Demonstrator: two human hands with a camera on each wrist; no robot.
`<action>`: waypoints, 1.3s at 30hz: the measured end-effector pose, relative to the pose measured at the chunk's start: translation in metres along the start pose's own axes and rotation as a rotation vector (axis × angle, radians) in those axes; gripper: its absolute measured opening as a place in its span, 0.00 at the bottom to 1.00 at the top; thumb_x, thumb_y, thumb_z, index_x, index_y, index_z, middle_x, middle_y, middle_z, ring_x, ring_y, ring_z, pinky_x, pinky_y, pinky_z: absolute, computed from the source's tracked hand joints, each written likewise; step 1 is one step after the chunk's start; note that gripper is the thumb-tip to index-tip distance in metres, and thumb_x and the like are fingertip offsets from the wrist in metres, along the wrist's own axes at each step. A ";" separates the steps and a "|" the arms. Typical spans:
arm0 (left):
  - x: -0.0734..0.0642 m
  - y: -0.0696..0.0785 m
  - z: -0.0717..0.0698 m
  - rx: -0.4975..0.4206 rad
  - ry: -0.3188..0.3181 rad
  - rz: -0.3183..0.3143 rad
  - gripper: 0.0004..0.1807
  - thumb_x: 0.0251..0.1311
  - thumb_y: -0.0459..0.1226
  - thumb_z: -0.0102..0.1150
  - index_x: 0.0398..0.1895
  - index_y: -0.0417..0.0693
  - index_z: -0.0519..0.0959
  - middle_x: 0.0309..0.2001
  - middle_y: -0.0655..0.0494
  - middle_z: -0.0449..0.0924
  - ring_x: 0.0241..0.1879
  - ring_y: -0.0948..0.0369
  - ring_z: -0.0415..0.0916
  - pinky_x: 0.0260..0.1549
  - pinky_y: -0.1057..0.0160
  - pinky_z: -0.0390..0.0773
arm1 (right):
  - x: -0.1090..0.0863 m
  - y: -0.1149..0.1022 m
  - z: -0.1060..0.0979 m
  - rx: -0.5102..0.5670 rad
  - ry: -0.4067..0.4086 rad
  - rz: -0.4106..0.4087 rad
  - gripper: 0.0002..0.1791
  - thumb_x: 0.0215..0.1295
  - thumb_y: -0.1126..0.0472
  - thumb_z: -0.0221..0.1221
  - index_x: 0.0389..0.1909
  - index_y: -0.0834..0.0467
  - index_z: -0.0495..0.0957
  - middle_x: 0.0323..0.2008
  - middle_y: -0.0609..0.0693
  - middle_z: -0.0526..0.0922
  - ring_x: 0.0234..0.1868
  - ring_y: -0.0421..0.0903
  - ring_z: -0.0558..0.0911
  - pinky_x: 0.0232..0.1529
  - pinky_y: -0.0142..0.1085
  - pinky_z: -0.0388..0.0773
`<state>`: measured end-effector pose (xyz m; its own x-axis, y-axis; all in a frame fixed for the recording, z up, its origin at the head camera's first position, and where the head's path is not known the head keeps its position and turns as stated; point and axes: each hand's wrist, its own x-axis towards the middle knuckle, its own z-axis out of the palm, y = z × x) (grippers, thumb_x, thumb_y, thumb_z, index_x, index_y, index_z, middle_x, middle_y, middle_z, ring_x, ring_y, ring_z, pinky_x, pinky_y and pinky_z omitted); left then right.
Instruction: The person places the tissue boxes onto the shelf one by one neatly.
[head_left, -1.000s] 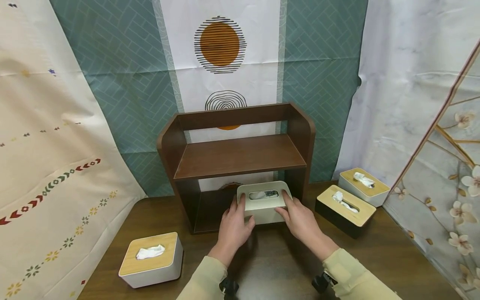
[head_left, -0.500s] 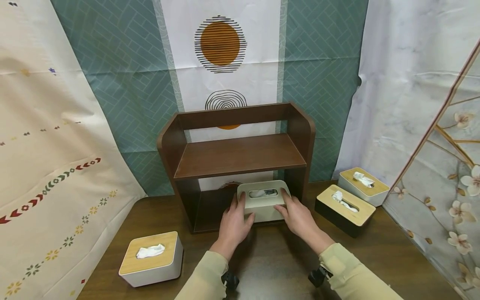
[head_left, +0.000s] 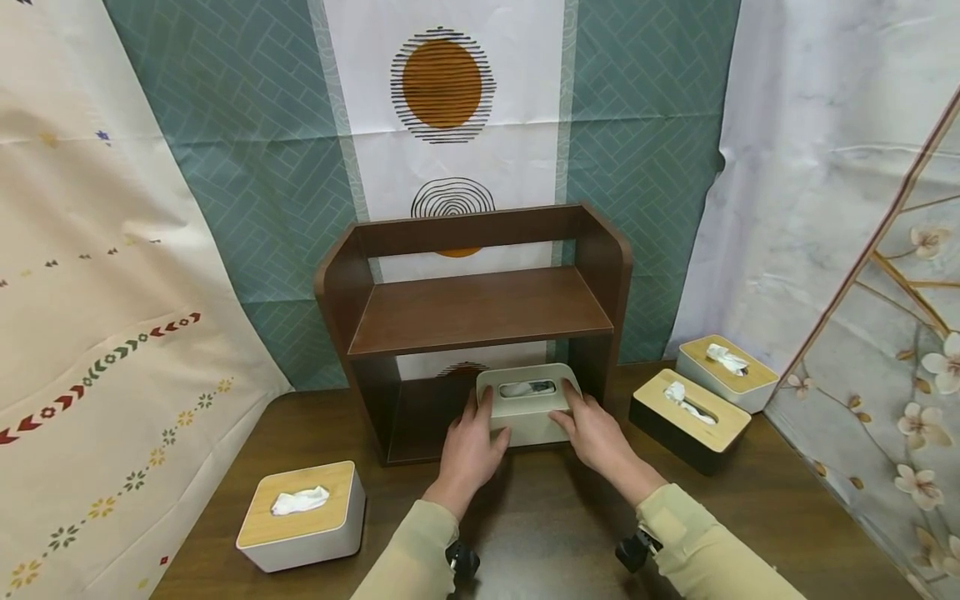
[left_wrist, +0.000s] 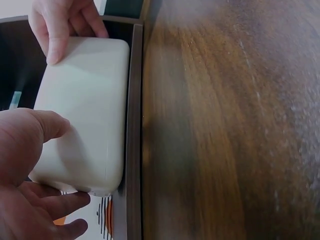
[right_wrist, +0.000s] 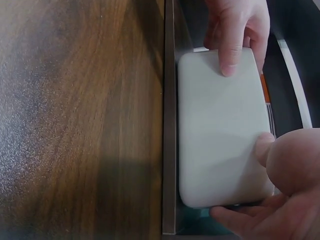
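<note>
A pale grey-green tissue box (head_left: 529, 425) sits at the front right of the lower compartment of a dark brown desktop shelf (head_left: 480, 312). My left hand (head_left: 467, 454) grips its left end, with the thumb on the front face. At the opposite end my right hand (head_left: 602, 440) holds it the same way. In the left wrist view the thumb presses the smooth front of the tissue box (left_wrist: 90, 100), and fingers curl round its end. The right wrist view shows the box (right_wrist: 220, 120) just behind the shelf's front edge. Its back is hidden.
A white tissue box with a wooden lid (head_left: 303, 521) stands at the left on the brown table (head_left: 555, 533). To the right are a black one with a wooden lid (head_left: 690, 421) and another white one (head_left: 727, 371). Patterned cloths (head_left: 645, 167) hang behind and at both sides.
</note>
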<state>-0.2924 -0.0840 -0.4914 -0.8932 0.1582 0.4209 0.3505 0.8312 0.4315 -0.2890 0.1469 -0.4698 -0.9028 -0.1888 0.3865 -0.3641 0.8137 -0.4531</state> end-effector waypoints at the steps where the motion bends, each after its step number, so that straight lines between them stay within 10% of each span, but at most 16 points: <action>1: 0.000 0.000 0.000 0.000 -0.001 0.001 0.42 0.71 0.43 0.74 0.82 0.39 0.68 0.77 0.26 0.68 0.62 0.32 0.82 0.63 0.33 0.78 | 0.000 0.000 0.000 0.001 -0.002 0.002 0.34 0.82 0.55 0.65 0.78 0.69 0.69 0.56 0.76 0.82 0.55 0.73 0.85 0.53 0.66 0.82; 15: 0.000 -0.004 -0.006 -0.001 -0.028 -0.006 0.43 0.72 0.43 0.74 0.84 0.39 0.65 0.78 0.26 0.66 0.64 0.32 0.81 0.64 0.32 0.76 | 0.001 -0.006 -0.001 0.020 -0.037 0.036 0.38 0.81 0.52 0.66 0.81 0.66 0.67 0.65 0.79 0.75 0.60 0.75 0.83 0.57 0.66 0.81; 27: -0.007 -0.003 -0.013 0.006 -0.010 -0.018 0.48 0.73 0.47 0.74 0.87 0.42 0.60 0.80 0.26 0.62 0.69 0.32 0.77 0.67 0.31 0.73 | -0.009 -0.017 0.001 -0.086 0.167 -0.139 0.40 0.71 0.54 0.75 0.76 0.69 0.73 0.76 0.77 0.68 0.74 0.75 0.72 0.61 0.66 0.81; 39: -0.026 0.007 -0.038 0.141 0.027 0.012 0.47 0.73 0.51 0.73 0.86 0.42 0.63 0.82 0.31 0.61 0.79 0.34 0.63 0.73 0.29 0.65 | -0.025 -0.041 0.000 -0.218 0.180 -0.277 0.43 0.70 0.48 0.75 0.77 0.69 0.73 0.79 0.70 0.68 0.81 0.68 0.66 0.77 0.66 0.64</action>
<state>-0.2559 -0.1027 -0.4689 -0.8806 0.1555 0.4477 0.3163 0.8962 0.3109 -0.2515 0.1183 -0.4606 -0.7152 -0.3341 0.6139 -0.5138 0.8468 -0.1377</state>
